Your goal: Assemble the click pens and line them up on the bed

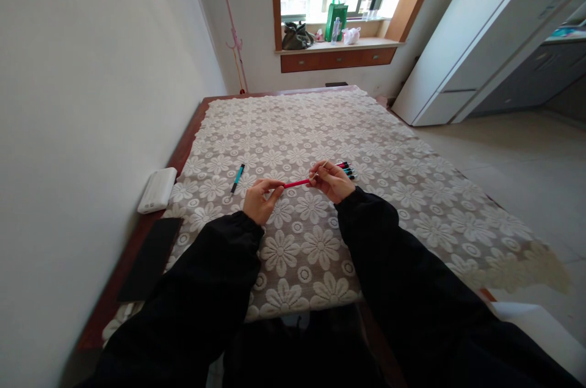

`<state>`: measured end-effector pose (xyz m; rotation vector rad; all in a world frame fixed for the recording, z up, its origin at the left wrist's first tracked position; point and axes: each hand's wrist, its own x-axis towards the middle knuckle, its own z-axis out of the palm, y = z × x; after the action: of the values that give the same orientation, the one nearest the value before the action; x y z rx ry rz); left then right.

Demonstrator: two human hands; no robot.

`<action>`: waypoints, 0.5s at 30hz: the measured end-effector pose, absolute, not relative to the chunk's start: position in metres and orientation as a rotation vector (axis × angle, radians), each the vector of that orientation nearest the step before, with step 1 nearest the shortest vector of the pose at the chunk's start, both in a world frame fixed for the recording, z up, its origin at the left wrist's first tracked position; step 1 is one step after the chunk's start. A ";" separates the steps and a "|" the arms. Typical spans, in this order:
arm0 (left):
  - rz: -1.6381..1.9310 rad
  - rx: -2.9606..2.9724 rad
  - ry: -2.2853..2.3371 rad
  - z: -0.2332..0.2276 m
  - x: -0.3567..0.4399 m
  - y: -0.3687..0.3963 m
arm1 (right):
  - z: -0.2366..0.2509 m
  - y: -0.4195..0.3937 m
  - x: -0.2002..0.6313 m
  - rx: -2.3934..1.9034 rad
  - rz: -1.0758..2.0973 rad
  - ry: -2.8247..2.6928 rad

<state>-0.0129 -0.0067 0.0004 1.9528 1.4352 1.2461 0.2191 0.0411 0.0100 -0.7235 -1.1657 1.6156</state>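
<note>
A pink pen (296,183) is held level above the flower-patterned tablecloth (279,252), stretched between my two hands. The thumb and fingers of my left hand (262,201) pinch its left end. My right hand (334,183) closes around its other end, and the fingers hide that tip. A small pale thing shows at the right fingers, too fine to make out. Just beyond my right hand lie several pink and teal pens (348,171), partly covered by it. On the cloth left of my hands rests a single teal-and-black pen (237,179).
At the table's left edge lie a white box-shaped device (157,190) and a flat black object (151,258), beside the wall. A window ledge (339,45) with bags is beyond the far end. To the right stands a white fridge (480,40).
</note>
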 end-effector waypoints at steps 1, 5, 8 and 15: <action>1.237 1.960 1.422 0.000 -0.013 -0.007 | 0.010 0.041 0.219 -0.724 1.616 -1.173; 1.191 2.012 1.352 0.000 -0.012 -0.009 | 0.010 0.039 0.218 -0.695 1.613 -1.200; 1.144 2.126 1.272 0.001 -0.011 -0.011 | 0.011 0.037 0.215 -0.692 1.582 -1.218; 1.048 2.383 1.108 0.001 -0.012 -0.013 | 0.009 0.029 0.205 -0.641 1.461 -1.360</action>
<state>-0.0116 -0.0128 0.0006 2.3829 1.1081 1.0483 0.2046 0.0294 0.0094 -0.6414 -1.3600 1.4614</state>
